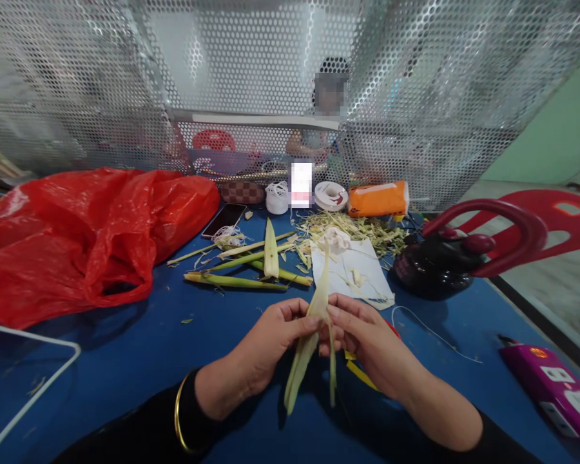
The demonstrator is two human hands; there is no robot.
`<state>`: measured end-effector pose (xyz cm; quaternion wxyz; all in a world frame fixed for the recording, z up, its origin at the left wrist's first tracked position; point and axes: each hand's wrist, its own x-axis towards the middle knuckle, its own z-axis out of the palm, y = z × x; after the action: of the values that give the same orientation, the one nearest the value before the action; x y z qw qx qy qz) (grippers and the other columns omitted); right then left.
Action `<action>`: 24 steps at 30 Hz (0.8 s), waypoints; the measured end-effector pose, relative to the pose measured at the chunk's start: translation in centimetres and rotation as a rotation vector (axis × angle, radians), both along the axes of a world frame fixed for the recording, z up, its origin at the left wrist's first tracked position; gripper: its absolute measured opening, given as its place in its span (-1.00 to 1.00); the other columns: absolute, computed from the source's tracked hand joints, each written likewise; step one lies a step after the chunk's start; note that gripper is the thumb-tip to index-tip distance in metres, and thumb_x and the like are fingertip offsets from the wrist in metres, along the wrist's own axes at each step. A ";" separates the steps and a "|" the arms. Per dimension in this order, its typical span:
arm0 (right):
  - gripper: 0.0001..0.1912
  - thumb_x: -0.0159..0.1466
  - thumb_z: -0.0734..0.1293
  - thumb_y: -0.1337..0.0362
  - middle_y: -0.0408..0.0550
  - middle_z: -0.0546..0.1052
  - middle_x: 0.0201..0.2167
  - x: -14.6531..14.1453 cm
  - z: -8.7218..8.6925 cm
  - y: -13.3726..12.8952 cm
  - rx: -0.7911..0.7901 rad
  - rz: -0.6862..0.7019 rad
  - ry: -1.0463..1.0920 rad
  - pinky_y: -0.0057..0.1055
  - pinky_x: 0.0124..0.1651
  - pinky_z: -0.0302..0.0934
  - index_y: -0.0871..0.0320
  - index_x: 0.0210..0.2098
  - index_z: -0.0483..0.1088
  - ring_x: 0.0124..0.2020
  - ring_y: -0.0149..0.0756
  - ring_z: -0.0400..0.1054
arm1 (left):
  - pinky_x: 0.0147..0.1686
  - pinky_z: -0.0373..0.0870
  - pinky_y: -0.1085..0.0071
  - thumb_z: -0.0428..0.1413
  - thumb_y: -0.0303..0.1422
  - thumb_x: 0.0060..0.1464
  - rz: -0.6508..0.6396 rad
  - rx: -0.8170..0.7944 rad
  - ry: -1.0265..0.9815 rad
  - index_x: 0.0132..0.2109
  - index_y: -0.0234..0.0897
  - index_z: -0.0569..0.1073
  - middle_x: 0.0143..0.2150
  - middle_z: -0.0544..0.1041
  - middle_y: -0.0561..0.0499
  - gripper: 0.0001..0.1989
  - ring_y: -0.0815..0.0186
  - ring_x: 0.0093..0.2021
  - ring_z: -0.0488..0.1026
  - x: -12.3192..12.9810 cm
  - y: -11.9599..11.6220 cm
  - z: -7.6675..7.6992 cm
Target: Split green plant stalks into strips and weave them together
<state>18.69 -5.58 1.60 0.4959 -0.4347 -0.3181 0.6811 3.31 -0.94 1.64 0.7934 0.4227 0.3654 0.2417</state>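
A pale green plant leaf or husk (300, 368) is held upright between both hands above the blue table (174, 354). My left hand (275, 341) pinches its middle between thumb and fingers. From the right, my right hand (367, 335) pinches the same piece, where a narrow strip hangs down. Just beyond the hands lie green stalks (232, 281) and a broad pale husk (271, 250). A white sheet (377, 281) with scraps on it lies ahead of my right hand. Something yellow (362, 374) shows beneath that hand, partly hidden.
A red plastic bag (67, 232) fills the left. Behind are a phone (225, 220), white string (277, 198), tape roll (331, 196), orange packet (378, 198) and shavings (377, 235). A black kettle (430, 267) and purple box (551, 386) stand right. Beyond the perforated screen sits a person (314, 145).
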 end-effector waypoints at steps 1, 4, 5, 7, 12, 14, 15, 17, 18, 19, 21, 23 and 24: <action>-0.70 0.12 0.46 0.09 -0.18 0.50 -0.51 0.0 -0.2 0.1 -0.008 -0.023 -0.010 -0.53 -0.43 0.28 0.18 -0.34 0.40 -0.57 -0.48 0.40 | -0.44 0.25 0.51 0.24 -0.28 -0.04 -0.027 0.002 0.013 -0.35 -0.34 0.38 -0.44 0.53 -0.03 -0.76 0.39 -0.48 0.43 0.0 -0.1 0.0; -0.65 0.07 0.49 0.06 -0.18 0.49 -0.55 0.0 -0.5 0.3 -0.016 -0.053 -0.079 -0.57 -0.47 0.26 0.20 -0.41 0.38 -0.59 -0.50 0.38 | -0.43 0.23 0.51 0.22 -0.22 0.00 -0.049 0.029 0.026 -0.35 -0.33 0.38 -0.42 0.54 -0.06 -0.74 0.37 -0.43 0.45 0.0 -0.2 -0.1; -0.64 0.07 0.49 0.06 -0.18 0.49 -0.57 -0.1 -0.5 0.3 -0.014 -0.046 -0.104 -0.58 -0.49 0.24 0.20 -0.42 0.37 -0.60 -0.50 0.38 | -0.43 0.24 0.49 0.21 -0.20 0.01 -0.041 0.047 0.022 -0.35 -0.32 0.37 -0.42 0.54 -0.05 -0.73 0.35 -0.43 0.46 0.0 -0.2 -0.1; -0.64 0.07 0.49 0.07 -0.18 0.48 -0.59 -0.1 -0.6 0.3 -0.006 -0.026 -0.130 -0.60 -0.52 0.21 0.21 -0.45 0.35 -0.61 -0.50 0.38 | -0.43 0.26 0.48 0.21 -0.18 0.01 -0.003 0.089 0.022 -0.36 -0.31 0.35 -0.46 0.52 -0.01 -0.71 0.35 -0.47 0.45 0.1 -0.3 -0.1; -0.67 0.10 0.48 0.12 -0.19 0.47 -0.62 0.0 -0.4 0.1 -0.019 -0.004 -0.047 -0.62 -0.55 0.19 0.20 -0.47 0.33 -0.63 -0.51 0.38 | -0.45 0.26 0.48 0.23 -0.19 -0.01 0.080 0.084 -0.010 -0.37 -0.28 0.32 -0.51 0.48 0.06 -0.70 0.39 -0.53 0.40 0.2 -0.2 -0.3; -0.69 0.11 0.48 0.14 -0.19 0.46 -0.63 0.1 -0.4 0.0 -0.025 -0.001 -0.004 -0.61 -0.55 0.21 0.20 -0.47 0.33 -0.64 -0.50 0.37 | -0.49 0.24 0.52 0.24 -0.20 -0.03 0.125 0.050 -0.012 -0.38 -0.28 0.33 -0.54 0.44 0.10 -0.71 0.44 -0.56 0.36 0.2 -0.2 -0.4; -0.70 0.12 0.48 0.16 -0.20 0.46 -0.64 0.2 -0.3 0.0 -0.027 0.000 0.020 -0.60 -0.56 0.21 0.20 -0.47 0.33 -0.64 -0.50 0.37 | -0.51 0.22 0.53 0.25 -0.21 -0.05 0.151 0.029 -0.013 -0.39 -0.28 0.33 -0.56 0.41 0.12 -0.71 0.45 -0.57 0.33 0.2 -0.1 -0.4; -0.72 0.12 0.47 0.18 -0.20 0.46 -0.64 0.3 -0.2 0.0 -0.037 0.006 0.069 -0.60 -0.56 0.23 0.20 -0.46 0.33 -0.64 -0.49 0.38 | -0.53 0.20 0.55 0.27 -0.22 -0.09 0.196 -0.011 -0.019 -0.41 -0.27 0.32 -0.58 0.37 0.15 -0.70 0.48 -0.59 0.30 0.2 0.0 -0.4; -0.73 0.13 0.47 0.19 -0.20 0.46 -0.64 0.3 -0.1 0.0 -0.039 0.012 0.092 -0.60 -0.57 0.23 0.20 -0.46 0.33 -0.64 -0.49 0.38 | -0.53 0.21 0.56 0.28 -0.23 -0.10 0.214 -0.027 -0.024 -0.41 -0.27 0.32 -0.58 0.37 0.15 -0.70 0.48 -0.59 0.30 0.1 0.1 -0.4; -0.73 0.13 0.47 0.20 -0.20 0.45 -0.64 0.4 -0.1 -0.1 -0.043 0.019 0.113 -0.61 -0.57 0.23 0.21 -0.47 0.34 -0.64 -0.48 0.39 | -0.54 0.22 0.56 0.28 -0.24 -0.11 0.228 -0.038 -0.027 -0.42 -0.27 0.32 -0.58 0.37 0.15 -0.70 0.48 -0.59 0.30 0.1 0.1 -0.3; -0.74 0.13 0.46 0.21 -0.20 0.44 -0.65 0.4 0.1 -0.1 -0.048 0.031 0.147 -0.61 -0.58 0.22 0.21 -0.49 0.33 -0.64 -0.48 0.39 | -0.54 0.23 0.57 0.29 -0.25 -0.12 0.259 -0.045 -0.029 -0.42 -0.28 0.33 -0.58 0.37 0.14 -0.71 0.49 -0.59 0.29 0.1 0.2 -0.1; -0.74 0.13 0.46 0.23 -0.21 0.43 -0.65 0.3 0.2 -0.1 -0.047 0.034 0.167 -0.62 -0.59 0.21 0.21 -0.50 0.33 -0.65 -0.48 0.38 | -0.55 0.23 0.58 0.28 -0.28 -0.12 0.288 -0.045 -0.039 -0.43 -0.28 0.33 -0.60 0.37 0.14 -0.73 0.49 -0.60 0.28 0.0 0.4 0.1; -0.74 0.13 0.45 0.23 -0.21 0.43 -0.65 0.3 0.3 -0.1 -0.044 0.035 0.173 -0.62 -0.60 0.21 0.21 -0.51 0.32 -0.65 -0.48 0.38 | -0.55 0.23 0.58 0.27 -0.29 -0.12 0.301 -0.048 -0.045 -0.44 -0.29 0.34 -0.60 0.37 0.13 -0.75 0.49 -0.60 0.28 0.0 0.5 0.2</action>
<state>19.03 -5.70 1.88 0.5001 -0.3794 -0.2664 0.7314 3.29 -0.47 1.84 0.7659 0.3385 0.4124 0.3588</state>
